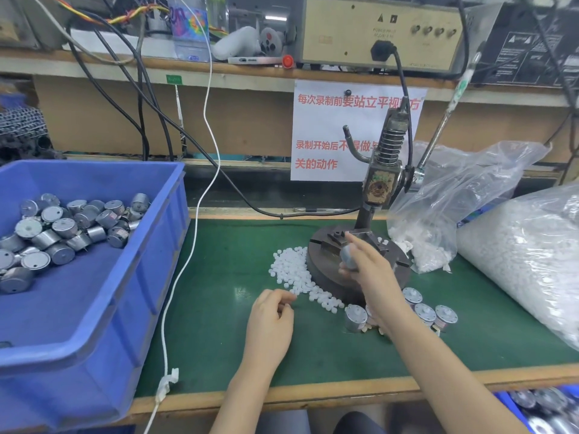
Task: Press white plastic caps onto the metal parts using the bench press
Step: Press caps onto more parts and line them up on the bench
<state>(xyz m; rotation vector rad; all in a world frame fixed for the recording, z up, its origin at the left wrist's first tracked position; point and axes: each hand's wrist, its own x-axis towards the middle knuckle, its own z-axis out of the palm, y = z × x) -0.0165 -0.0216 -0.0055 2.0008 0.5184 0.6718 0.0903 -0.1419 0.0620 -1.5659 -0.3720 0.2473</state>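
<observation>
My right hand grips a round metal part over the bench press's dark round base, just below the press column. My left hand rests on the green mat with curled fingers pinching a white plastic cap at the edge of a pile of white caps. Several metal parts stand on the mat in front of the base, beside my right wrist.
A blue bin at left holds several loose metal parts. Clear plastic bags of white caps fill the right side. A white cable crosses the mat by the bin. The press lever rises to the right.
</observation>
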